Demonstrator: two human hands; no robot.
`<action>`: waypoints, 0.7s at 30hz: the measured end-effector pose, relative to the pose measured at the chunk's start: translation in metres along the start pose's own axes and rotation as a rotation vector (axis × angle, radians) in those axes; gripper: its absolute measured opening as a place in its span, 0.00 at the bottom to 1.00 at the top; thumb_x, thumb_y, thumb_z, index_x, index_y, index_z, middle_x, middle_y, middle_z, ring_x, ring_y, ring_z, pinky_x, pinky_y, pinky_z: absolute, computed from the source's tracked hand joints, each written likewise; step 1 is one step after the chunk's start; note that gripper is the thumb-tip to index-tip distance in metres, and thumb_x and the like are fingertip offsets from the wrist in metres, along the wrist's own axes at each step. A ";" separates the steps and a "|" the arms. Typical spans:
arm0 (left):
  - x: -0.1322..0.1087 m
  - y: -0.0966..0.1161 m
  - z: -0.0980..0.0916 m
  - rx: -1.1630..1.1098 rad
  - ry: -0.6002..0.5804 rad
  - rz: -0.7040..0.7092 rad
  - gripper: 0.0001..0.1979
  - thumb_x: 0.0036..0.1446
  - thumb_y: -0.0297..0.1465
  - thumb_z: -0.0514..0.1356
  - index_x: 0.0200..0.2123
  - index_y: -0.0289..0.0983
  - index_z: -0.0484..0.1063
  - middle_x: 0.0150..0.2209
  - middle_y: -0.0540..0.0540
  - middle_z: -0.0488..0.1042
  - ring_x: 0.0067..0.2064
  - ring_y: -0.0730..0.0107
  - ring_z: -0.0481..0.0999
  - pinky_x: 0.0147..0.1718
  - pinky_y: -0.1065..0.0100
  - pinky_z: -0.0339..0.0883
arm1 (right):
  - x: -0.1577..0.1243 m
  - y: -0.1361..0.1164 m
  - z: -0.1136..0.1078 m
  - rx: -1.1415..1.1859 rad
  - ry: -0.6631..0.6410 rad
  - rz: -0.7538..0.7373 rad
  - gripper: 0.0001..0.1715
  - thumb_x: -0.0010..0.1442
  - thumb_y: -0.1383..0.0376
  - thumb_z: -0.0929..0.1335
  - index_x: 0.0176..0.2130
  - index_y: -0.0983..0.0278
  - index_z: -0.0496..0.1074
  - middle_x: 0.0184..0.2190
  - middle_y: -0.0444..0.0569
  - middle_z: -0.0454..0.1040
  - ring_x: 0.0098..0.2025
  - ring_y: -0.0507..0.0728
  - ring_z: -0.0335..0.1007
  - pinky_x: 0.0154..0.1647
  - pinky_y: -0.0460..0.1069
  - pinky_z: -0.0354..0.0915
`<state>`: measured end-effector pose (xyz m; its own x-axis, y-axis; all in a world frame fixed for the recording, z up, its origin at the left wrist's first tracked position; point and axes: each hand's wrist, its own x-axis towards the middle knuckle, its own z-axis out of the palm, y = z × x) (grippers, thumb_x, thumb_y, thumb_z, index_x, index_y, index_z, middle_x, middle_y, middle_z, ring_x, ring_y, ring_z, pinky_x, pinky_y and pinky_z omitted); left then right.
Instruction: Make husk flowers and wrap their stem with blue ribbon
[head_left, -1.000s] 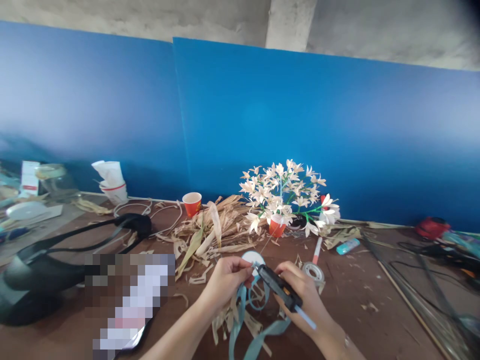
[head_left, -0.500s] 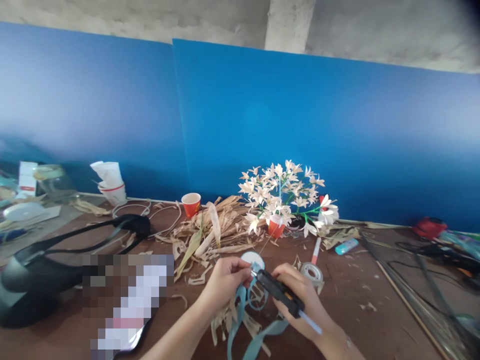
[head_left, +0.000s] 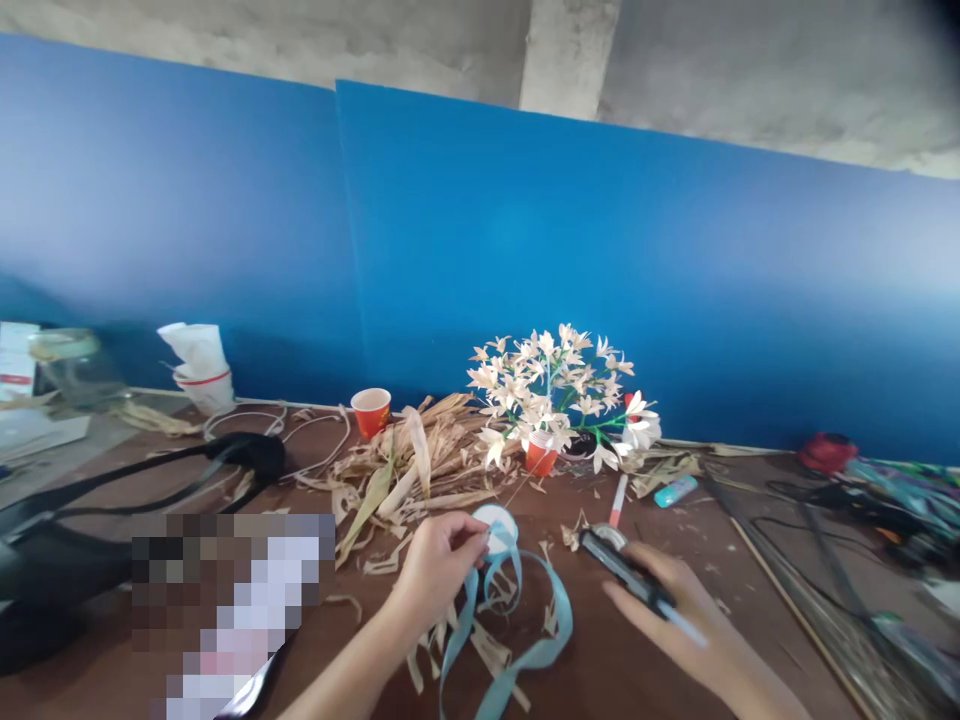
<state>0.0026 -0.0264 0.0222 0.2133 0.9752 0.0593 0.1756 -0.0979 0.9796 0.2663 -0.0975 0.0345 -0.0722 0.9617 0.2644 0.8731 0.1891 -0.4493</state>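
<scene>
My left hand (head_left: 444,560) is closed in a pinch above the table, at the end of a pale blue ribbon (head_left: 536,655). The ribbon loops down and curls on the table between my hands. A thin wire seems to rise from near the pinching fingertips, though its lower end is hidden. Just behind the fingers lies a white round spool (head_left: 496,528). My right hand (head_left: 679,610) is wrapped round a black glue gun (head_left: 622,568), with a translucent glue stick (head_left: 686,625) sticking out of its back. The glue gun's tip points up and left, apart from the ribbon.
Dried husks (head_left: 405,470) are heaped behind my left hand. Pale flowers (head_left: 551,390) stand in a red paper cup (head_left: 540,458); another red cup (head_left: 370,412) stands left. A tape roll (head_left: 611,535) lies behind the glue gun. A black strapped object (head_left: 60,560) and a phone (head_left: 247,690) lie left.
My right hand has drawn the glue gun away to the right from my left fingertips. My left hand stays pinched on the ribbon, and more of its loop shows.
</scene>
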 end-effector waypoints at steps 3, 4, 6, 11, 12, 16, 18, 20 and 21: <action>0.000 0.004 -0.001 0.004 0.006 -0.013 0.07 0.45 0.30 0.56 0.24 0.32 0.71 0.19 0.50 0.70 0.23 0.71 0.69 0.24 0.72 0.60 | 0.006 0.015 0.012 -0.236 0.024 0.077 0.09 0.49 0.72 0.60 0.32 0.64 0.65 0.30 0.50 0.69 0.35 0.58 0.68 0.34 0.49 0.59; 0.000 0.004 -0.001 -0.003 0.008 -0.013 0.07 0.45 0.30 0.57 0.24 0.32 0.71 0.19 0.50 0.70 0.23 0.71 0.69 0.24 0.72 0.60 | 0.009 0.021 0.018 -0.316 0.053 0.154 0.08 0.49 0.73 0.60 0.30 0.65 0.65 0.30 0.51 0.69 0.35 0.59 0.67 0.34 0.49 0.58; 0.001 0.002 0.000 -0.035 0.005 -0.006 0.07 0.45 0.30 0.57 0.25 0.32 0.72 0.19 0.50 0.71 0.23 0.71 0.69 0.25 0.71 0.61 | 0.014 0.033 0.030 -0.362 0.033 0.239 0.11 0.48 0.73 0.61 0.35 0.66 0.64 0.35 0.54 0.68 0.40 0.62 0.67 0.35 0.50 0.58; 0.003 -0.001 -0.002 -0.090 -0.011 0.016 0.07 0.45 0.31 0.58 0.25 0.31 0.71 0.20 0.49 0.71 0.24 0.71 0.69 0.26 0.71 0.61 | 0.022 0.049 0.044 -0.299 0.012 0.269 0.23 0.44 0.74 0.63 0.43 0.68 0.60 0.42 0.57 0.66 0.45 0.61 0.65 0.42 0.50 0.59; 0.003 0.000 -0.002 -0.110 -0.022 0.016 0.07 0.45 0.31 0.58 0.25 0.31 0.71 0.20 0.49 0.71 0.24 0.71 0.69 0.26 0.72 0.61 | 0.022 0.049 0.043 -0.296 0.015 0.270 0.22 0.45 0.74 0.63 0.43 0.68 0.61 0.42 0.57 0.66 0.45 0.61 0.65 0.42 0.50 0.59; 0.001 0.007 -0.003 -0.215 -0.079 0.000 0.07 0.44 0.31 0.60 0.25 0.31 0.70 0.21 0.49 0.72 0.23 0.73 0.69 0.26 0.72 0.61 | 0.020 0.033 0.033 -0.322 0.037 0.329 0.25 0.43 0.75 0.64 0.44 0.66 0.63 0.42 0.56 0.67 0.47 0.66 0.63 0.41 0.56 0.61; -0.001 0.010 -0.002 -0.255 -0.096 -0.010 0.07 0.44 0.31 0.60 0.25 0.31 0.70 0.20 0.49 0.71 0.22 0.74 0.68 0.25 0.72 0.61 | 0.018 0.012 0.028 -0.238 0.142 0.238 0.26 0.44 0.76 0.62 0.45 0.64 0.63 0.44 0.56 0.66 0.49 0.66 0.61 0.44 0.59 0.59; -0.003 0.013 -0.002 -0.281 -0.105 -0.025 0.07 0.44 0.31 0.60 0.24 0.31 0.70 0.20 0.49 0.71 0.22 0.76 0.67 0.24 0.73 0.59 | 0.017 -0.018 0.028 0.042 0.184 0.076 0.19 0.50 0.73 0.61 0.44 0.63 0.64 0.46 0.54 0.66 0.50 0.61 0.61 0.50 0.57 0.57; -0.003 0.014 -0.002 -0.290 -0.110 -0.031 0.07 0.44 0.31 0.60 0.24 0.31 0.70 0.20 0.49 0.71 0.21 0.76 0.67 0.23 0.74 0.59 | 0.017 -0.034 0.031 0.205 0.155 0.035 0.17 0.53 0.70 0.61 0.45 0.61 0.64 0.47 0.52 0.66 0.51 0.60 0.61 0.51 0.56 0.57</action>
<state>0.0025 -0.0305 0.0361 0.3179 0.9479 0.0231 -0.0950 0.0076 0.9954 0.2204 -0.0815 0.0282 0.0449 0.9293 0.3666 0.7569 0.2078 -0.6196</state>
